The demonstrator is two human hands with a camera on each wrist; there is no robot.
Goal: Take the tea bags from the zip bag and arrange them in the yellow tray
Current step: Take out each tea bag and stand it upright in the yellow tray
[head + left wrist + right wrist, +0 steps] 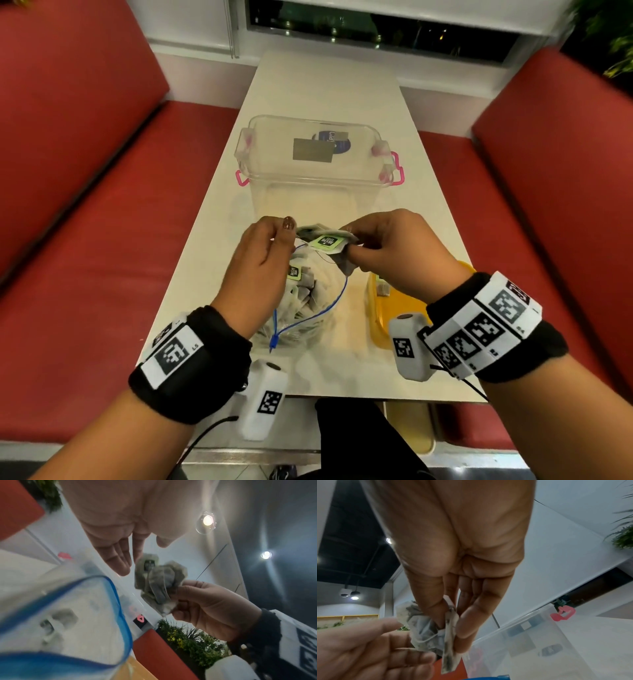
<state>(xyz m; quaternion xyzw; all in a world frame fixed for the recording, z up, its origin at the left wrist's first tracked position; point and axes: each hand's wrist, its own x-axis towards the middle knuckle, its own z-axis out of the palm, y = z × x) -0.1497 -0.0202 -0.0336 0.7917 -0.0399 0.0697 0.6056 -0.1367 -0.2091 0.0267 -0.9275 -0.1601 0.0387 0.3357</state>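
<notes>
- right hand [394,253] pinches a small clump of tea bags [327,241] above the mouth of the zip bag [308,298] — fingers curled round them.
- left hand [260,260] is beside the clump, fingers relaxed, gripping nothing.
- yellow tray [387,308] lies at the table's near right corner, directly under the right wrist — so the right hand is nearer; the move is likely down and back toward the near edge.
</notes>
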